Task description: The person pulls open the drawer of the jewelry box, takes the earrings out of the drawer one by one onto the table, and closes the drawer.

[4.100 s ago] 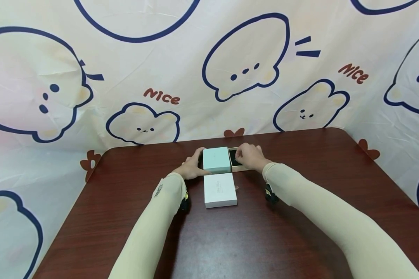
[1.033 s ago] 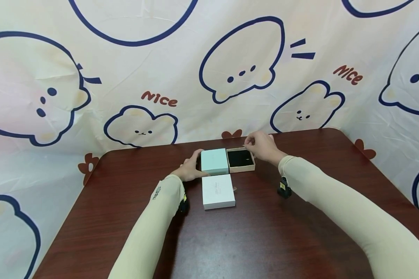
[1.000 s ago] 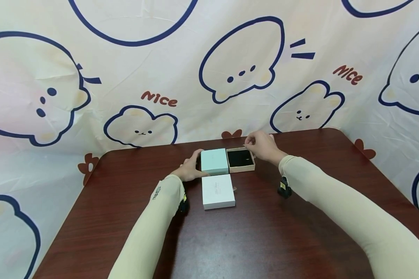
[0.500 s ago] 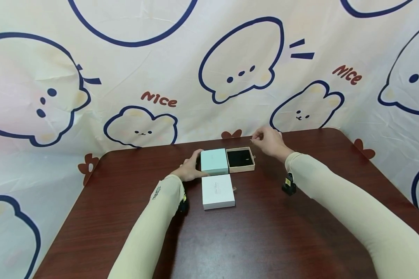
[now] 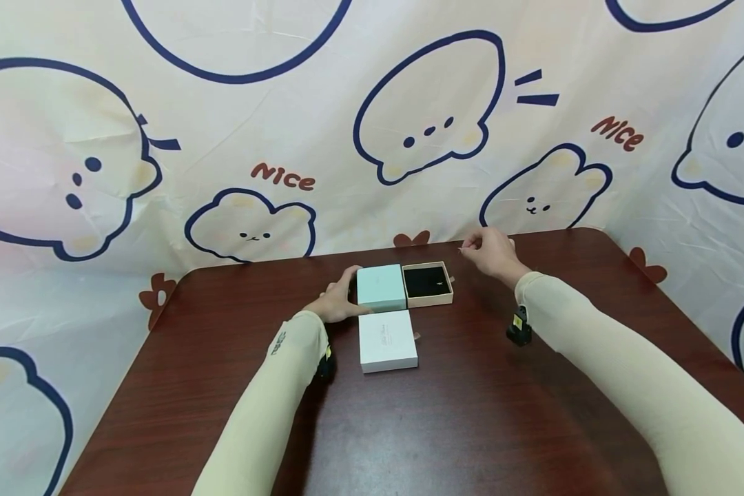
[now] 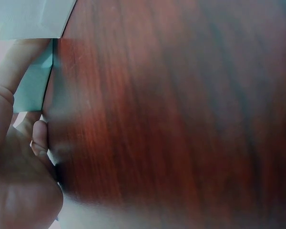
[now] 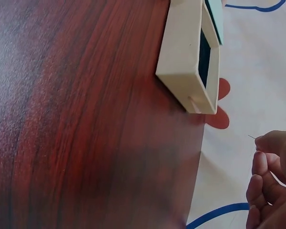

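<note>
My left hand (image 5: 335, 300) holds the mint-green jewelry box (image 5: 380, 286) by its left end, thumb along the front side and fingers at the back. A cream drawer (image 5: 428, 300) with a black pad (image 5: 424, 282) stands out from the box's right side. On the pad lies a tiny shiny piece (image 5: 440, 283). My right hand (image 5: 491, 253) is beyond the drawer's right end, above the table's back edge. Its thumb and forefinger pinch a thin wire-like piece (image 7: 251, 137), too fine to tell its kind.
A white box (image 5: 388, 341) with a small ribbon tab (image 5: 417, 336) lies just in front of the mint-green one. The dark red wooden table (image 5: 409, 434) ends at a printed cloth backdrop (image 5: 347, 207) close behind the boxes.
My right hand has come out of the drawer and moved right, away from it, with the thin piece pinched. The drawer's pad now shows. My left hand and the boxes stay put.
</note>
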Available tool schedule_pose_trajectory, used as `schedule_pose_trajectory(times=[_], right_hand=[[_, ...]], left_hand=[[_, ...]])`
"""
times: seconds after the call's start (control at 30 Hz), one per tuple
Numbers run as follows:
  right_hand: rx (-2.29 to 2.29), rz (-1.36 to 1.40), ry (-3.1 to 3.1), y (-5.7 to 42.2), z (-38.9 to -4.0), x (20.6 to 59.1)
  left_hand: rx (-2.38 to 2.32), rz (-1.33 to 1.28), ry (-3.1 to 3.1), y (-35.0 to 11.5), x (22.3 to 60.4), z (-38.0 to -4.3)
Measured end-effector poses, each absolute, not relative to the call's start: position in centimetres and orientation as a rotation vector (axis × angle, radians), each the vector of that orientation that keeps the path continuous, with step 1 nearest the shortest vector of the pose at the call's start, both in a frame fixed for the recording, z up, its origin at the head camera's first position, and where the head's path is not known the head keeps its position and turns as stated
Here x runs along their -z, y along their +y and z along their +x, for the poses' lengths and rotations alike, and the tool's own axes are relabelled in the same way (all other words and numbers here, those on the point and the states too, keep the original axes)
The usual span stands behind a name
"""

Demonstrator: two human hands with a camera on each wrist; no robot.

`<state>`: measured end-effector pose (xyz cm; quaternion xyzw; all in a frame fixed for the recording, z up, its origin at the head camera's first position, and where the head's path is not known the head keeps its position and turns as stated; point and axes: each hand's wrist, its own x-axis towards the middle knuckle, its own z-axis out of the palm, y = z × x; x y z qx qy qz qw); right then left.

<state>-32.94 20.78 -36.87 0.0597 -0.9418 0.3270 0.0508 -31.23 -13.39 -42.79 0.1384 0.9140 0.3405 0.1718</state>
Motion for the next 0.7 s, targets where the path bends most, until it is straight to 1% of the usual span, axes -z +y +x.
schedule_pose_trajectory(times=[0.7], right_hand=[[-0.966,0.071,-2.901,22.4,-33.4,39.5]], left_hand=[[-0.980,0.396,2.590,-13.5,43.0,-31.4]])
